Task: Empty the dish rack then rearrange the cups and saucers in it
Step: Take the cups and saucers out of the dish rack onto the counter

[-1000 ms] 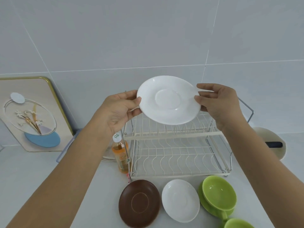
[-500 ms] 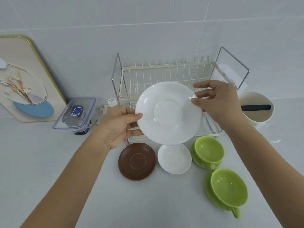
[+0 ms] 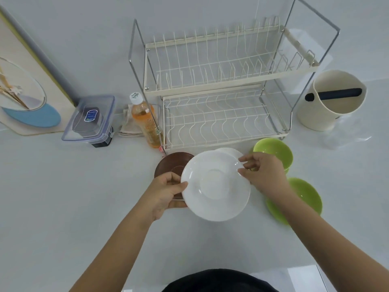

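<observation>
Before dish rack (image 3: 221,85) | both hands (image 3: 166,193) (image 3: 263,173) pinch white saucer (image 3: 215,185) | covers brown saucer (image 3: 168,165), second white saucer (image 3: 233,151)

Two hands are in view — the left hand (image 3: 166,191) and the right hand (image 3: 262,173). White saucers number two: one white saucer (image 3: 215,185) at the centre of the frame, and a second white saucer (image 3: 230,151) showing only as a sliver behind its upper edge. There is one brown saucer (image 3: 170,164), left of centre. Green cups number two — one green cup (image 3: 273,151) right of centre, another green cup (image 3: 306,193) lower right — each on a green saucer, partly hidden. One dish rack (image 3: 221,85) stands at upper centre, with two tiers. At its left are one bottle (image 3: 145,120) and one clear lidded box (image 3: 90,119); upper right, one cream tub (image 3: 330,102).
</observation>
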